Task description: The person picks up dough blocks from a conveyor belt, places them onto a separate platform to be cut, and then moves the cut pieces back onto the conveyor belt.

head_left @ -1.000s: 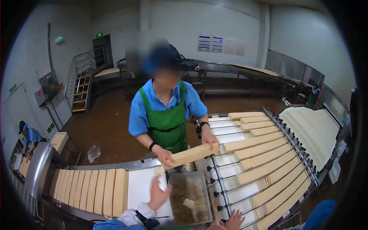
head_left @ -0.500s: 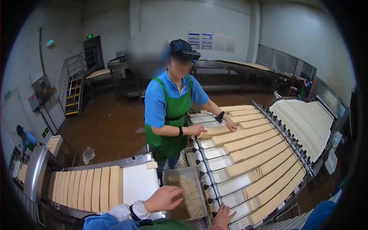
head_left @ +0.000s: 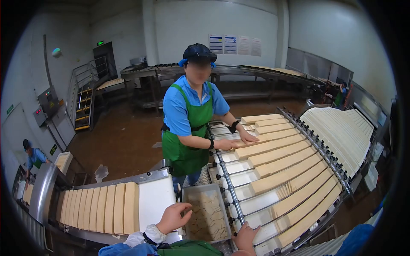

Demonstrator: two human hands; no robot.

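My left hand (head_left: 173,216) hovers with curled fingers at the near left rim of a metal bin (head_left: 206,211) filled with pale scrap pieces; it holds nothing that I can see. My right hand (head_left: 245,235) rests on the near end of the roller conveyor (head_left: 225,176), fingers spread, empty. Long tan slabs (head_left: 282,176) lie across the rollers. Opposite me, a co-worker in a blue shirt and green apron (head_left: 190,119) presses both hands on a slab (head_left: 261,146) at the far end.
A white belt (head_left: 154,199) at my left carries a row of tan slabs (head_left: 104,208). A fan of thin white strips (head_left: 337,130) lies at the far right. Another person (head_left: 33,157) works at the far left. Stairs (head_left: 83,106) stand behind.
The co-worker has laid the slab onto the rollers and now presses it flat. My left hand pulled back from over the bin to its near left rim. My right hand stayed.
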